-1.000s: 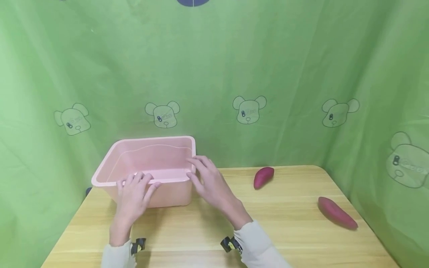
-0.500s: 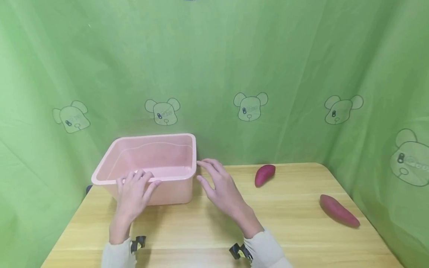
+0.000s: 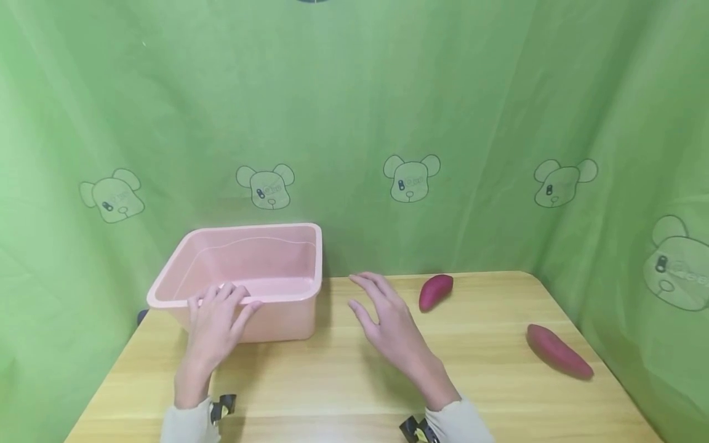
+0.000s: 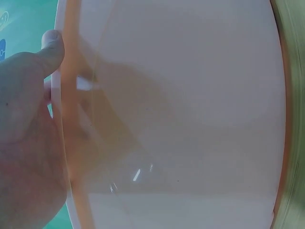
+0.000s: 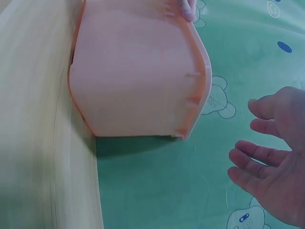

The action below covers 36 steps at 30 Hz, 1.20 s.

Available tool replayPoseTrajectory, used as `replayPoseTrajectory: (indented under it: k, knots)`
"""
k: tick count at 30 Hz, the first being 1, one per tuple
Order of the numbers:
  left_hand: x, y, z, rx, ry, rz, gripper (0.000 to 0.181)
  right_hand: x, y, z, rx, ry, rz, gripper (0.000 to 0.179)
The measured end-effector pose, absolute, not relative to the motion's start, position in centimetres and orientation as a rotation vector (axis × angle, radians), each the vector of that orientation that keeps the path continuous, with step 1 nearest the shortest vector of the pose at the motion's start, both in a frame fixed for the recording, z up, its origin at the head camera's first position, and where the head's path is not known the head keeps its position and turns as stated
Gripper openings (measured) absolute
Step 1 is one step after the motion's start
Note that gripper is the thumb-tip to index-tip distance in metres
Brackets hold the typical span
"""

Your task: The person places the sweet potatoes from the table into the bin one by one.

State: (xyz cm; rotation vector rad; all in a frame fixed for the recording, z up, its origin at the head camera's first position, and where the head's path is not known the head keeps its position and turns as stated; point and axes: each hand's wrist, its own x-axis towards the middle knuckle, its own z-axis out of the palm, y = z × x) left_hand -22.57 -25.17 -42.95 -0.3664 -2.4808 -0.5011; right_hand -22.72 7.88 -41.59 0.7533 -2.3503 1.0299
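Observation:
A pink plastic bin (image 3: pixel 285 321) stands upright at the left of the table, its inside bare where it shows. My left hand (image 3: pixel 213 329) grips its near rim, fingers bent over into the bin. In the left wrist view the thumb lies against the rim, and the bin's wall (image 4: pixel 190 119) fills most of the picture. To the right of the bin, my right hand (image 3: pixel 396 326) hovers above the table, holding nothing, its fingers spread and relaxed. The right wrist view shows a gap between this hand and the bin (image 5: pixel 138 71). Nearest to it lies a purple sweet potato (image 3: pixel 436 292).
Another sweet potato (image 3: pixel 558 352) lies near the right edge of the wooden table (image 3: pixel 332 381). A green curtain (image 3: pixel 354 111) printed with bear heads hangs behind the table and along both sides. The bin stands close to the back curtain.
My right hand has let go of the bin's right rim and moved right, away from it. The left hand stays on the near rim; bin and sweet potatoes have not moved.

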Motion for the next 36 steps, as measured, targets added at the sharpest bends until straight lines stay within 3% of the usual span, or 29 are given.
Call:
replayPoseTrajectory:
  k: [36]
  knots:
    - [-22.6, -25.3, -43.2, -0.350, -2.499, -0.504, 0.028, -22.8, 13.0, -42.4, 0.639, -2.380, 0.935, 0.056]
